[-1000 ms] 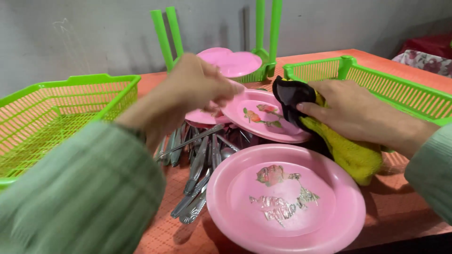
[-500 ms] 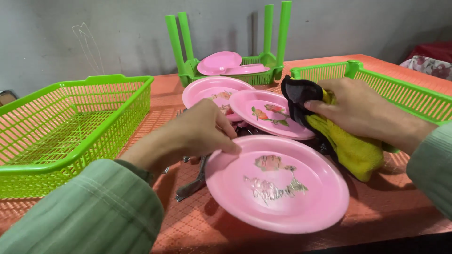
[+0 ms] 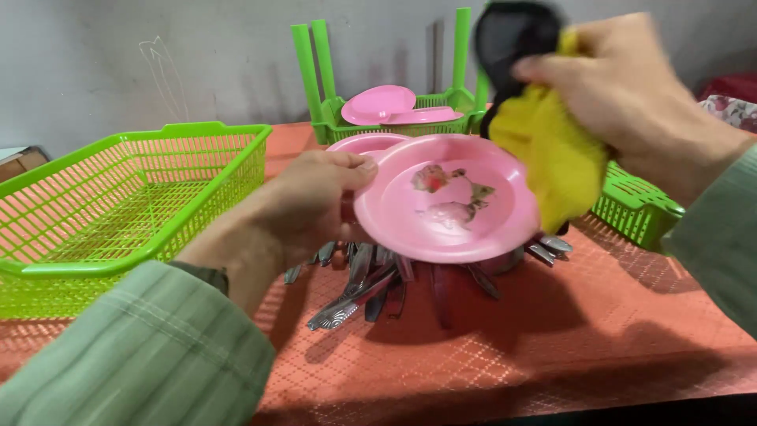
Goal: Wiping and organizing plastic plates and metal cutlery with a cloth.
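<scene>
My left hand (image 3: 315, 201) grips the left rim of a pink plastic plate (image 3: 445, 209) with a flower print and holds it lifted and tilted toward me. My right hand (image 3: 631, 87) is raised at the upper right, closed on a yellow and black cloth (image 3: 544, 150) that hangs beside the plate's right edge. Under the lifted plate lies a heap of metal cutlery (image 3: 363, 284) on the orange table (image 3: 512, 347). The edge of another pink plate (image 3: 364, 143) shows just behind the lifted one.
A green mesh basket (image 3: 118, 205) stands at the left. An upturned green rack (image 3: 410, 118) at the back holds pink plates (image 3: 386, 104). Another green basket (image 3: 639, 209) sits at the right, partly hidden by my right hand. A grey wall runs behind.
My left hand took the near pink plate by its rim and lifted it off the table. My right hand rose with the cloth from the table to beside the plate.
</scene>
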